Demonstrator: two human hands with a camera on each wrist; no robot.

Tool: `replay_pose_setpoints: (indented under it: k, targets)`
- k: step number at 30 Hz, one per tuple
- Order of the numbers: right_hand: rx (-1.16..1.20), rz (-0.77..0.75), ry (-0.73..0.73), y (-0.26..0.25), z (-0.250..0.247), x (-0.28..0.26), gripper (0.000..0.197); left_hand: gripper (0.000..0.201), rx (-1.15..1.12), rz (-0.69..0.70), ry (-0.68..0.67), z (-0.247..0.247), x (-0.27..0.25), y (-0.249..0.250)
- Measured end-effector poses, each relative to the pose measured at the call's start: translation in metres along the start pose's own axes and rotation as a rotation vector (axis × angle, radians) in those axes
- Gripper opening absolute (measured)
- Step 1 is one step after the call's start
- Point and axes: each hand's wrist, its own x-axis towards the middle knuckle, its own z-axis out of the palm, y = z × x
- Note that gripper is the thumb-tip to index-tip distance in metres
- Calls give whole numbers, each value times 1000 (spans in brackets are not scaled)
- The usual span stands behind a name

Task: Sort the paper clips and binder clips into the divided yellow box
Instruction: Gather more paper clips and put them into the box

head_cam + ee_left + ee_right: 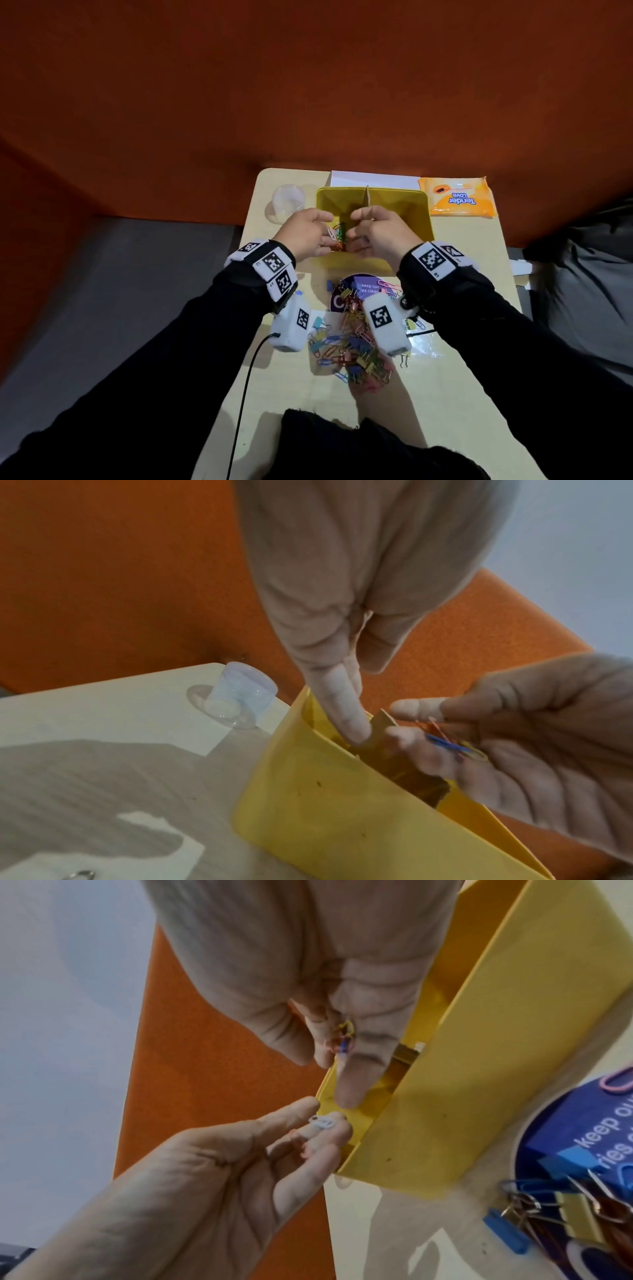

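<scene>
Yellow box (407, 205) stands on the bench (455, 394), directly under both hands; a cardboard divider (367, 196) runs front to back through its middle. Near wall of the box is just below the wrists.

Left hand (305, 231) over the box's left compartment, fingers curled, pinching a white paper clip (322, 1121) at the fingertips; reddish clips sit against the same fingers in the right wrist view. Below this hand, inside the left compartment, a small heap of coloured clips (339, 236).

Right hand (380, 233) just right of the left one, the two nearly touching above the divider. It grasps a small bunch of clips (448, 744), blue, red and yellow, between thumb and fingers. Index finger points down towards the box.

Behind the hands, towards the person, between the two forearms: loose pile of paper clips and binder clips (356, 342) on the bench, partly lying on a purple round sticker (363, 284) with white lettering.

Beyond the left hand, left of the box: a clear plastic cup (288, 200). Beyond the right hand, right of the box: an orange wipes pack (457, 197). White paper (373, 179) lies past the box's far wall.
</scene>
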Motion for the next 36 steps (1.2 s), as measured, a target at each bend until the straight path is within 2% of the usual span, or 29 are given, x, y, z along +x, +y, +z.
replay_pose_setpoints:
  k: [4,7,12,15,20,25,28,30,33,36]
  targets:
    - [-127,-42,51,8,0,9,36,40,-3,6,31,2,6,-9]
    - [-198,-53,31,14,-1,13,39,39,-10,5,39,3,6,-14]
    - [-177,-35,56,17,-8,14,38,36,102,30,68,2,9,-20]
    - [-86,6,72,12,-12,8,35,35,115,38,74,3,8,-20]
    - [39,-19,17,4,-16,-7,41,34,157,98,78,4,5,-21]
    - [47,-89,-88,7,-24,-27,19,14,233,254,114,2,-12,-26]
    - [-137,-65,-188,24,-31,-38,9,21,377,287,93,-2,-24,-39]
    - [-315,-31,-219,44,-34,-40,8,16,503,254,40,-1,-29,-52]
    - [-663,-79,-182,72,-33,-34,16,14,707,200,-44,7,-31,-73]
    - [-914,-139,-163,89,-25,-28,19,16,821,136,-91,17,-30,-91]
